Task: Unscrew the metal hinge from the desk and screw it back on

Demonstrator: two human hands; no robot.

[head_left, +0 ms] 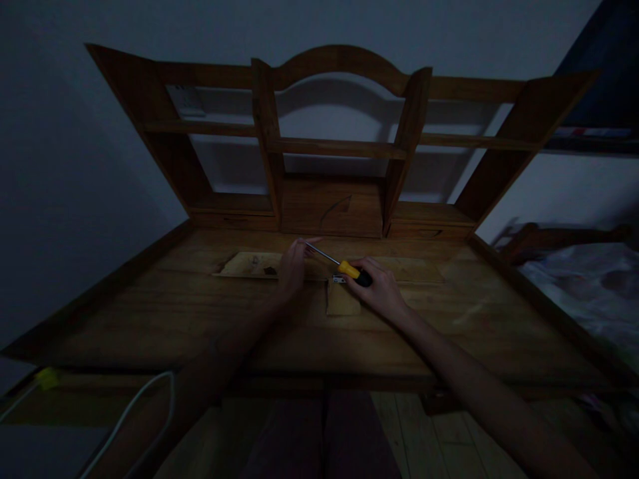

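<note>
One hutch (337, 148) behind the screwdriver (348, 269)

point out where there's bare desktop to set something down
Two stretches of desktop look bare: one between the left rail and left forearm, another between the right forearm and right rail. The middle is crowded: left hand, right hand with screwdriver, long strip, small board, metal piece.

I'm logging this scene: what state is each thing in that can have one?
Screwdriver: held, shaft slanting toward the left hand
Left hand: at its tip; grip unclear
Right hand: closed around its handle
Long board: lying on the desk
Small board: lying there too
Metal piece: partly hidden
Left drawer: shut
Right drawer: shut
</note>
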